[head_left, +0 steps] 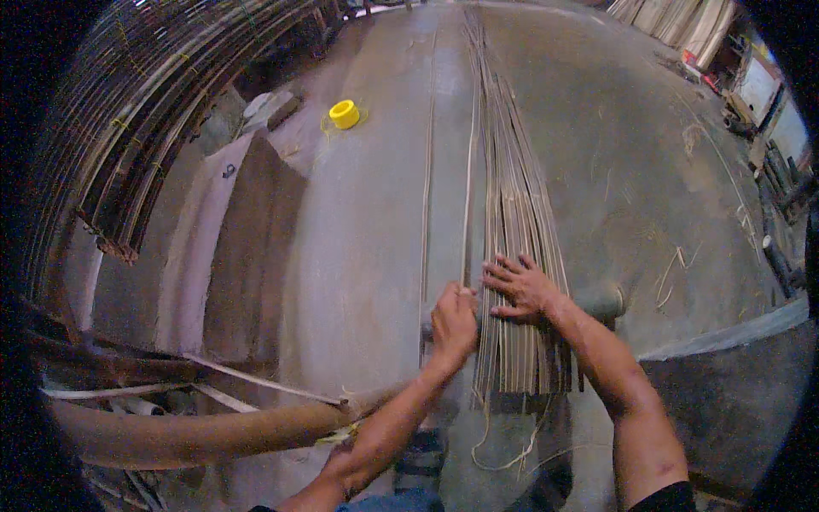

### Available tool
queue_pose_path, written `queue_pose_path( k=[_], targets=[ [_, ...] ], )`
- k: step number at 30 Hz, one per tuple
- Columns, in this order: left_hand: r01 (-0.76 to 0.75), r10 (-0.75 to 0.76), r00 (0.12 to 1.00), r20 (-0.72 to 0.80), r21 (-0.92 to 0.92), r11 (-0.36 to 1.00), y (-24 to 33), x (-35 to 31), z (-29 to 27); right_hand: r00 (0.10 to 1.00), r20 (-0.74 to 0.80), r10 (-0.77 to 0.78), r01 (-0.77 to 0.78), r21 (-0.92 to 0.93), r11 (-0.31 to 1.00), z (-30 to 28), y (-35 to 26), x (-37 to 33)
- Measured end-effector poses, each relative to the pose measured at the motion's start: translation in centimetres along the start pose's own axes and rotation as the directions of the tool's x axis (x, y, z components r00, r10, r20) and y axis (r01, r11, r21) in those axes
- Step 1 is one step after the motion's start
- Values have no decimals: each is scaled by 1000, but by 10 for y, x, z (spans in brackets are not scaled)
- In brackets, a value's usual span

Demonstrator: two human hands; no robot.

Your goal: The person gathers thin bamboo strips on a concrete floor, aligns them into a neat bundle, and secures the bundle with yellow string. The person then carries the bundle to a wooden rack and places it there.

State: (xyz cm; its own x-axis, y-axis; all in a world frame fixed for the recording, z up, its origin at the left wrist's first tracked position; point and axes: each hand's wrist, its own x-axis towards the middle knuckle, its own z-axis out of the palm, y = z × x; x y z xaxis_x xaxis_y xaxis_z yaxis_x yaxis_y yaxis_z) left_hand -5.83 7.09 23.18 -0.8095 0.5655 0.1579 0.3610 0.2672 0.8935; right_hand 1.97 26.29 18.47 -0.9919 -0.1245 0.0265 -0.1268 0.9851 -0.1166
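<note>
While the left hand curls round one strip, the right hand splays over gathered strips.

L hand is curled in a fist round one long thin strip, just left of the big bunch of strips. R hand lies flat on top of the bunch, w/ fingers spread. A round grey-green bar goes crossways under the bunch, nr its close end. Thin pale string hangs in loops by that end. One more strip lies on its own, left of L hand. Farther up, a yellow roll sits on the floor. Lots of long rods fill the upper L side, w/ yellow ties. A fat brown tube is at lower L.
</note>
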Motion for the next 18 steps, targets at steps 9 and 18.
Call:
queue_pose_path(
  k=[9,18],
  targets=[
    [296,-264,953,151,-261,919,14,-49,2,999,-41,19,-22,-65,998,-11,-7,-4],
    [302,-287,953,96,-232,925,19,-63,2,998,2,62,-62,-33,998,-6,-5,-9]
  ],
)
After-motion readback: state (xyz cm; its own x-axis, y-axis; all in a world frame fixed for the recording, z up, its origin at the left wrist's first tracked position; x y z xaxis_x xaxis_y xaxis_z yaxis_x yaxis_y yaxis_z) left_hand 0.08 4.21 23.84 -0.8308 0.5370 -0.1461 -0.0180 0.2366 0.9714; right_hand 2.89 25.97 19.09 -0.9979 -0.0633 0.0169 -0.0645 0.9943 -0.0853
